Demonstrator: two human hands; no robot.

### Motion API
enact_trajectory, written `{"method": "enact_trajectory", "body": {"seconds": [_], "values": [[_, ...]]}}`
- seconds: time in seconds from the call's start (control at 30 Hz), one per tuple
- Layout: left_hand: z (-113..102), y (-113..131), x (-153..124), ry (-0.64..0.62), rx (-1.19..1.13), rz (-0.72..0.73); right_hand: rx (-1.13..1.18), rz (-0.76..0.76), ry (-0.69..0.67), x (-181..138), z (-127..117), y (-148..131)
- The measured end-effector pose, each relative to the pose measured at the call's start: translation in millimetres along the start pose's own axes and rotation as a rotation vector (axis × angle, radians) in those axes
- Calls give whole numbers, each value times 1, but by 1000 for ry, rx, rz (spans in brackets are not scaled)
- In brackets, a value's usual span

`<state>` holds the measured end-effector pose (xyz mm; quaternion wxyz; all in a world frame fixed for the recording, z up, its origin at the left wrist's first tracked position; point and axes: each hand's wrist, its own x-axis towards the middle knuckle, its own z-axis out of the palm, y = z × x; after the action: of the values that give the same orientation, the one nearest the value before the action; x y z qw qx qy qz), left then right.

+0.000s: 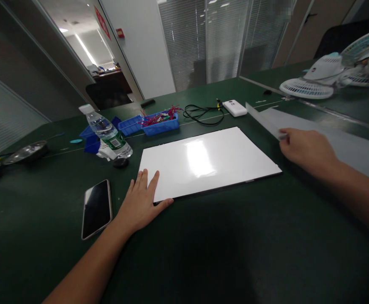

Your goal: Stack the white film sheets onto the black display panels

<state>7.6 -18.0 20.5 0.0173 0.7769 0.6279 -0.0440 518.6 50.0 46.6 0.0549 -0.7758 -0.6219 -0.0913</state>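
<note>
A flat, glossy white rectangular panel (209,162) with a thin dark edge lies on the green table. My left hand (143,198) rests with fingers spread over its near left corner, the thumb along the front edge. To the right of the panel, my right hand (309,150) is closed on the edge of a thin, greyish translucent sheet (345,139). One edge of this sheet stands up off the table, and the rest stretches out to the right behind my forearm. The fingertips of my right hand are slightly blurred.
Left of the panel are a phone (97,209), a black mouse (121,162) and a tilted water bottle (108,133). Behind it stand blue bins (162,126) with red wired parts, a black cable (200,115) and a white power bank (235,108). Fan parts (307,88) lie far right.
</note>
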Motion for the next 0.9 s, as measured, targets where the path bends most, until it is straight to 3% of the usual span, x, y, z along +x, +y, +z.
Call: {"method": "enact_trajectory", "body": {"seconds": [0.2, 0.3, 0.4, 0.53, 0.67, 0.9], "values": [[-2, 2, 0, -5, -8, 3, 45, -56, 249, -18, -9, -18], [-2, 2, 0, -14, -7, -1, 70, -213, 327, -26, -6, -27], [-3, 2, 0, -26, -5, -10, 166, -559, 284, -29, 5, -30], [-5, 4, 0, -51, 4, -22, 312, -1017, 105, -28, 20, -36], [-5, 5, 0, -47, 11, -23, 379, -1171, 95, -31, 22, -48], [-2, 3, 1, -16, 2, -8, 493, -1258, 95, -40, 21, -59]]}}
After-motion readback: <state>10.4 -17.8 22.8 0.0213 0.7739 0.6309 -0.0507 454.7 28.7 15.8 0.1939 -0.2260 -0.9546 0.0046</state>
